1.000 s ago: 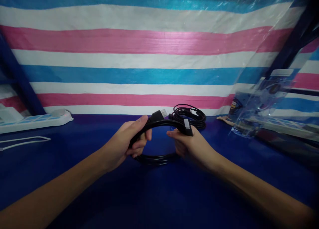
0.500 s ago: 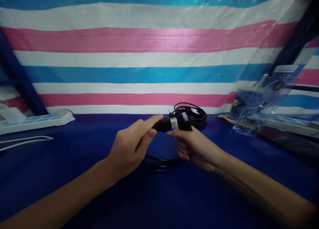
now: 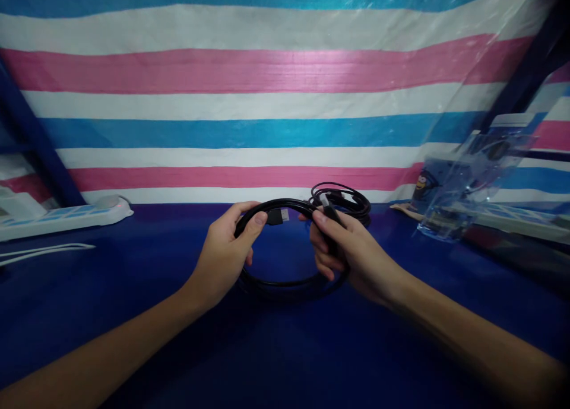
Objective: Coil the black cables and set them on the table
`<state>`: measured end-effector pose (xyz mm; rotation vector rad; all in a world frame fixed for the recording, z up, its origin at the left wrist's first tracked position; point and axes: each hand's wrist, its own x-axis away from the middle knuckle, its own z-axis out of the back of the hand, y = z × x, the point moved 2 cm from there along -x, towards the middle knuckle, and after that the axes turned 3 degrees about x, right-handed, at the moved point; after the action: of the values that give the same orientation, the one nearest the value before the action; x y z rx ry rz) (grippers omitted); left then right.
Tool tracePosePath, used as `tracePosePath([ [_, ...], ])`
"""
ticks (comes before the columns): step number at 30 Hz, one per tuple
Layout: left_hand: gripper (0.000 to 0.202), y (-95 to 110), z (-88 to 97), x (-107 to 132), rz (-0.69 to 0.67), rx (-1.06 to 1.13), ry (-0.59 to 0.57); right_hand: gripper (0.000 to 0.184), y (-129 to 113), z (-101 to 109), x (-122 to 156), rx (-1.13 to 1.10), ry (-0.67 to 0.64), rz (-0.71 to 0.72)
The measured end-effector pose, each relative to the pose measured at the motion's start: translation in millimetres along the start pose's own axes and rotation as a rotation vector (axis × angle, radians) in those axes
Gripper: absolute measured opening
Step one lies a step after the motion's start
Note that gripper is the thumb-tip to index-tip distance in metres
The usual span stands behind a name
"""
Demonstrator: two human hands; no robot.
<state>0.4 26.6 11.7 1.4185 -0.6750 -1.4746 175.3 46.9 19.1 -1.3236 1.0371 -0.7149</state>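
A coiled black HDMI cable (image 3: 291, 203) is held up between both hands, just over the blue tabletop. My left hand (image 3: 227, 249) is closed around the loop's left side, thumb in front. Beside that thumb a black plug with a bare metal end (image 3: 284, 215) points right. My right hand (image 3: 341, 243) pinches the right side of the same coil. A second connector with a pale tip (image 3: 326, 201) sticks up from the right fingers. The lower part of the loop hangs below the hands. Behind the right hand lies another coiled black cable (image 3: 356, 198).
At the left stands a white power strip (image 3: 89, 215), with a white cord (image 3: 57, 250) in front. On the right are a clear plastic container (image 3: 445, 219), a small dark printed packet (image 3: 425, 186) and another pale strip (image 3: 512, 222). A striped sheet (image 3: 267, 100) hangs behind the table.
Both hands were at the black connector ends, which met between them. Now these are apart, and the hands have shifted onto the cable loop, which is raised into view.
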Motion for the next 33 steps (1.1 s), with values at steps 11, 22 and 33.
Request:
tracePosePath([
  [11,0.020,7,0.1,5,0.028,0.341,-0.174,0.051,11,2,1,-0.021,-0.032,-0.345],
  [22,0.021,1,-3.5,0,0.244,0.403,0.161,0.043,11,1,-2,0.077,0.322,-0.003],
  [33,0.025,-2,-15.0,7,0.380,0.450,0.070,0.029,1,12,-2,0.609,0.343,0.332],
])
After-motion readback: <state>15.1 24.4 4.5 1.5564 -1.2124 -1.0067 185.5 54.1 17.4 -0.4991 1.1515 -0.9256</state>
